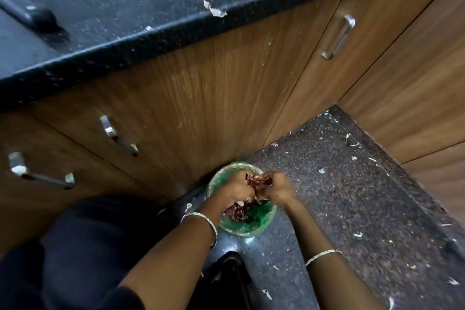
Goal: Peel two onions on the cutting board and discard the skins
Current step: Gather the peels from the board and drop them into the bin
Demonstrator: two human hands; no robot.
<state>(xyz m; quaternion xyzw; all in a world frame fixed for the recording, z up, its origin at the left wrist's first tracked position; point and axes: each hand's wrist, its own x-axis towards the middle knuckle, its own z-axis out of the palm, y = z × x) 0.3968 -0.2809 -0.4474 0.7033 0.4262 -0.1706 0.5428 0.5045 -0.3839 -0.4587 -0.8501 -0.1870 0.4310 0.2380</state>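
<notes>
Silver shows first, at 6 o'clock: a left bangle (pixel 201 216) and a right bangle (pixel 323 255) on two forearms that reach forward and down. Just beyond them, at the middle of the view's lower half, the left hand (pixel 237 185) and right hand (pixel 279 187) meet, fingers curled inward and clamped from both sides on one clump of reddish onion skins (pixel 259 180). The clump hangs over the far rim of a bin lined with a green bag (pixel 251 233), and more discarded skins (pixel 236 210) lie inside it, under the wrists.

The main risk, as I judge it, is a spill. The clump sits toward the bin's 12 o'clock edge rather than its centre, so if the fingers part here, dry flakes could drift past the rim onto the speckled floor (pixel 352 196). Pale scraps (pixel 357 235) already dot that floor toward 3 and 4 o'clock. Damp skin may also cling to the fingers and travel back up with them.

Farther off, wooden cabinets (pixel 201 95) rise to a dark countertop (pixel 125 7). One skin scrap (pixel 214 10) sits at its very lip near 12 o'clock; a brush of a sleeve could knock it down, or it could be missed. A black knife handle (pixel 32 14) lies at 10 o'clock. Neither the onions nor the cutting board are in view
</notes>
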